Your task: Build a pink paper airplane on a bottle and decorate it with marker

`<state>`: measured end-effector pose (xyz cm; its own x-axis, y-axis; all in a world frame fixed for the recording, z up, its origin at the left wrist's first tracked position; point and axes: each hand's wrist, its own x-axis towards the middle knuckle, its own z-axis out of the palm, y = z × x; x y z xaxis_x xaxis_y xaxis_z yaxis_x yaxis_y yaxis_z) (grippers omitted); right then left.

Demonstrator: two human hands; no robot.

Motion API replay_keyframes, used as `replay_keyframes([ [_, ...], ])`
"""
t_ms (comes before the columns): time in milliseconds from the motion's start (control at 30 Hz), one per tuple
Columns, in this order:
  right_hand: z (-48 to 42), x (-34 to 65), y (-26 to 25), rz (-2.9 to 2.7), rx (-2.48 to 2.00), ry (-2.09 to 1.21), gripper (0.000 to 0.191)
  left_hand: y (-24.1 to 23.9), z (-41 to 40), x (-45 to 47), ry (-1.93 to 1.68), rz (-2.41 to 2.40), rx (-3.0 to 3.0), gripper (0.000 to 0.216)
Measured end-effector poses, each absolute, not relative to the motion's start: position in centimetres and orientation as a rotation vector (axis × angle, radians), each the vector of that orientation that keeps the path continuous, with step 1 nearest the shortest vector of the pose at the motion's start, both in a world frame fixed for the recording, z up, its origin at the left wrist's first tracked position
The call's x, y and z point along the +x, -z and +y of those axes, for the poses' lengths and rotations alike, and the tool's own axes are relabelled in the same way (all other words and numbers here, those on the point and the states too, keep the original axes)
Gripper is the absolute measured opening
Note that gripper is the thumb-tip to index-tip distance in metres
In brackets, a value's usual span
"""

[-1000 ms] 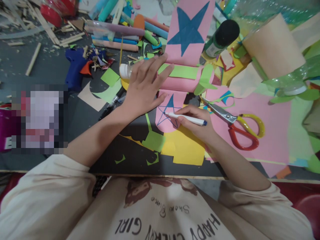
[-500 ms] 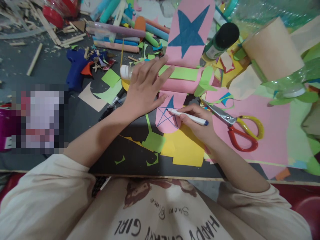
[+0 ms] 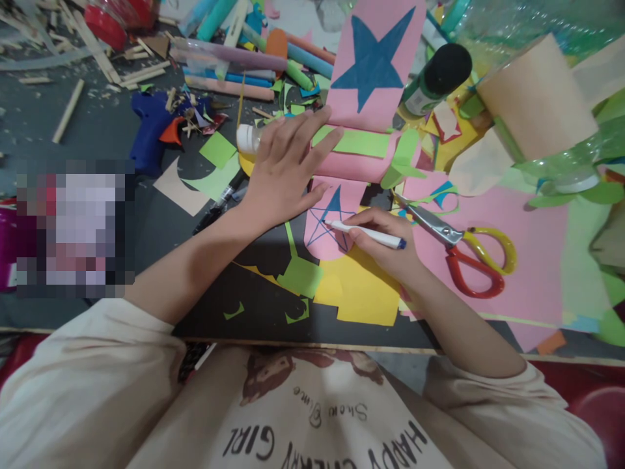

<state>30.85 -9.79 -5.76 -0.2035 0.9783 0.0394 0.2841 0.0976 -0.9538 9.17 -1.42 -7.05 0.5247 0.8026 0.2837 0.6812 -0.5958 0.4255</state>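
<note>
A pink paper plane lies across the middle of the table, its body a pink roll [image 3: 359, 166] with a green strip. Its far wing [image 3: 374, 62] carries a filled blue star. On the near wing [image 3: 328, 225] a blue star is outlined and partly coloured. My left hand [image 3: 283, 169] lies flat with fingers spread on the plane's body and pins it down. My right hand [image 3: 385, 244] is closed on a white marker [image 3: 366, 233] with a blue end, its tip touching the near wing's star.
Scissors [image 3: 463, 251] with red and yellow handles lie right of my right hand on pink paper. A blue glue gun [image 3: 151, 127] sits at the left, a green bottle [image 3: 432, 81] and a paper roll [image 3: 537, 98] at the back right. Paper scraps, markers and wooden sticks litter the table.
The marker tip has shifted slightly over the near wing's star, up toward its top point and back down. My left hand has stayed in place.
</note>
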Motion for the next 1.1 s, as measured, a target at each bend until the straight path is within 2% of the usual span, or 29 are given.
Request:
replay_keyframes([
  [233,-10.02,30.91,5.83,-1.602,-1.264,-1.137,0.023,6.31,-1.44,9.24,-0.589,1.271,2.481,0.068],
  [600,-9.62,31.08,6.48,-1.498,-1.23,-1.113,0.008,6.77,-1.43,9.24,-0.66,1.244,2.509,0.065],
  [1100,-9.52,31.14,6.64,-1.465,-1.224,-1.098,0.008,6.73,-1.47,9.22,-0.657,1.254,2.514,0.065],
])
